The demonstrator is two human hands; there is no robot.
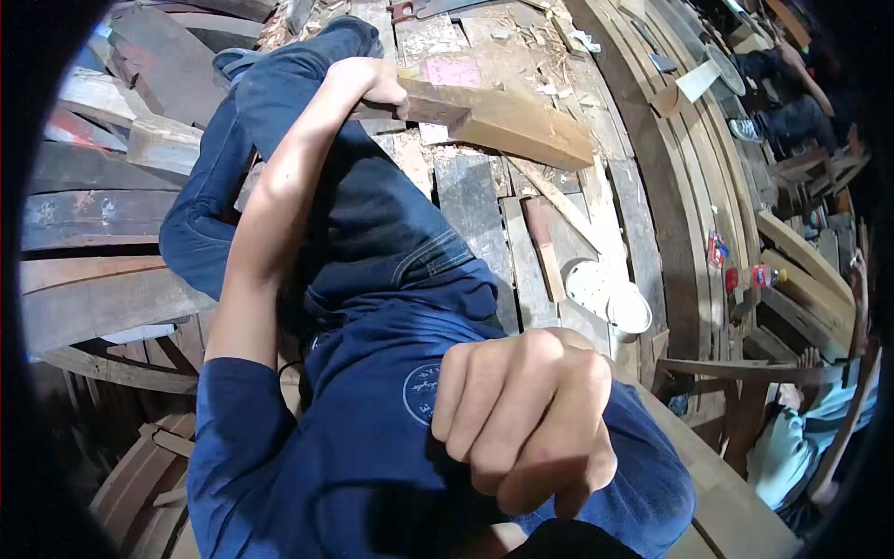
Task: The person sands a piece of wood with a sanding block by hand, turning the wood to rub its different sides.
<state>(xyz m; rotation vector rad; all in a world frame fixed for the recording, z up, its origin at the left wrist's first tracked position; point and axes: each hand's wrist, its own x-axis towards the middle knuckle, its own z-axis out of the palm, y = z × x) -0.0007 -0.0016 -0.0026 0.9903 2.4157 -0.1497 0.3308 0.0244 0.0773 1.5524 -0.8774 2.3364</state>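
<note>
My left hand [380,86] is closed around the narrow end of a notched wooden block [531,126], near my bent leg at the top of the view. The block's thicker end points right, above the plank floor [470,200]. Close to the camera, in front of my blue shirt, my right hand [526,415] forms a fist with the knuckles showing; its palm is hidden. Between the hands, a tool with a reddish-brown end [537,222] and a paler end lies on the planks beside a thin wooden strip [563,210].
White round container [629,308] on the floor. Saw [447,7] at the top, among wood shavings. Long beams [666,186] run along the right; a bottle [764,275] is beyond. Stacked timber [102,219] at left. One person [792,116] sits upper right, another [782,447] lower right.
</note>
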